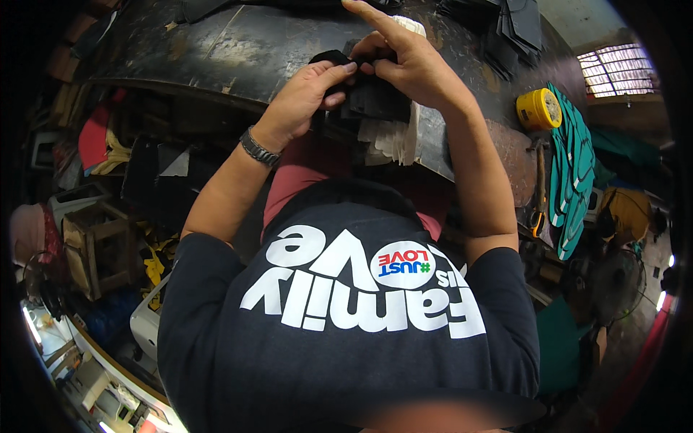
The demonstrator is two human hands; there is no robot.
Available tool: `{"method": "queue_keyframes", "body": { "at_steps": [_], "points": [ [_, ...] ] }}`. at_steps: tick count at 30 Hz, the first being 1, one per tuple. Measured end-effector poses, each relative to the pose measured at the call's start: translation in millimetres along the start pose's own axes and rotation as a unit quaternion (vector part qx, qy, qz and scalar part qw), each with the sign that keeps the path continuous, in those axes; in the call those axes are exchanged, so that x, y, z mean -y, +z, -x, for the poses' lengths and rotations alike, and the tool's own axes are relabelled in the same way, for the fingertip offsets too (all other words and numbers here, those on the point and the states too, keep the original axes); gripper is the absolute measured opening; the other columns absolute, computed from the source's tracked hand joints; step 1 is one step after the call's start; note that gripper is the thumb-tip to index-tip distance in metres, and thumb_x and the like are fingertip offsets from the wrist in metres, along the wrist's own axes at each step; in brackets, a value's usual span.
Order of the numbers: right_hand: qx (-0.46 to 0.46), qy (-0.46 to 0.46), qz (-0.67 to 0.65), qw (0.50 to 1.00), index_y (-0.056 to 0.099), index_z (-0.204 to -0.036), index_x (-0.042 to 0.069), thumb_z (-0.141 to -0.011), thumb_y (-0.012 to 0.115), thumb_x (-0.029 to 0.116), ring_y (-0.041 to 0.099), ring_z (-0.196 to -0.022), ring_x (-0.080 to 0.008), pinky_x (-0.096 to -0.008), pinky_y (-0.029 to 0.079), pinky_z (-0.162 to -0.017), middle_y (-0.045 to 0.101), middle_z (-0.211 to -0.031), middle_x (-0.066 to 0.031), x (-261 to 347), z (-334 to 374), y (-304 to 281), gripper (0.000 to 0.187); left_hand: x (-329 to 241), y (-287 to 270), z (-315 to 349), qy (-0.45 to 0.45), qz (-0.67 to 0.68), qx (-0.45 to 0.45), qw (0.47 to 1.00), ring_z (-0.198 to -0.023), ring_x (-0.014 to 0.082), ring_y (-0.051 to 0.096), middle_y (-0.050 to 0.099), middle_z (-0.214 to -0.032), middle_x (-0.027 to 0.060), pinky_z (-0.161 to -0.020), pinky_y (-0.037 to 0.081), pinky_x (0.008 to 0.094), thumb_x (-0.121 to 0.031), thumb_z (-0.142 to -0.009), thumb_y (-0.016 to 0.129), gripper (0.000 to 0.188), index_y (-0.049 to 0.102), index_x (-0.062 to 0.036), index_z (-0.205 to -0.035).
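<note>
My left hand [307, 97], a dark watch on its wrist, pinches a small black piece of material [330, 58] at the table's near edge. The thumb and fingers of my right hand [411, 65] close on the same piece from the other side, its index finger stretched out and away. What the piece is, cloth or leather, I cannot make out. Beneath both hands lies a stack of black pieces [379, 101], with pale layered sheets [390, 141] hanging at the table edge. A white object [410, 26] shows partly behind my right hand.
The dark, worn table [245, 43] spreads ahead. At its far right lie black sheets [516, 32]. On the right are a yellow tub [533, 110], green pieces with white marks [570, 166], a wooden-handled tool [541, 180] and an orange handle [536, 222]. A wooden stool [97, 245] stands left.
</note>
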State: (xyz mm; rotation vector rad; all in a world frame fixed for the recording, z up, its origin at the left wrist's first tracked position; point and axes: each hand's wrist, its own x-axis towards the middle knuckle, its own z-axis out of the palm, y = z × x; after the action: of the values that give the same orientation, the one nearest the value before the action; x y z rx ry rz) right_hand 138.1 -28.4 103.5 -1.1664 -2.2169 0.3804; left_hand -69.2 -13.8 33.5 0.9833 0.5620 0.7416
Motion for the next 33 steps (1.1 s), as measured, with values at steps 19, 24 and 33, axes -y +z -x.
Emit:
{"method": "queue_keyframes", "body": {
  "at_steps": [19,24,33],
  "points": [
    [-0.148,-0.072,0.092,0.982,0.073,-0.107,0.006,-0.076,0.070,-0.007,0.065,-0.096,-0.0296,-0.0373,0.054,-0.085,0.066,-0.095,-0.0102,6.6,24.8,39.3,0.033,-22.8,-20.6,-7.3,-0.092,-0.095,0.109,0.985,-0.068,0.0014,0.052,0.061,-0.083,-0.0053,-0.060,0.042,0.0153,-0.034,-0.102,0.067,0.029,0.071,-0.0071,-0.111],
    [-0.153,-0.039,0.171,0.973,0.073,-0.096,0.004,-0.079,0.070,0.002,0.062,-0.093,-0.0310,-0.0404,0.052,-0.083,0.067,-0.096,-0.0109,13.9,26.9,41.8,0.017,-23.0,-19.3,-10.7,-0.028,-0.237,0.106,0.965,-0.065,0.0006,0.050,0.061,-0.081,-0.0073,-0.059,0.040,0.0156,-0.029,-0.103,0.065,0.025,0.072,-0.0064,-0.111],
    [-0.163,0.041,0.275,0.947,0.075,-0.087,0.003,-0.080,0.068,0.011,0.062,-0.096,-0.0344,-0.0435,0.052,-0.087,0.068,-0.099,-0.0158,24.1,18.1,49.0,0.013,-7.3,4.7,-1.0,0.273,-0.422,-0.113,0.857,-0.067,0.0052,0.060,0.075,-0.092,0.0035,-0.061,0.050,0.0232,-0.019,-0.094,0.076,0.019,0.078,-0.0031,-0.104]
  ]
}}
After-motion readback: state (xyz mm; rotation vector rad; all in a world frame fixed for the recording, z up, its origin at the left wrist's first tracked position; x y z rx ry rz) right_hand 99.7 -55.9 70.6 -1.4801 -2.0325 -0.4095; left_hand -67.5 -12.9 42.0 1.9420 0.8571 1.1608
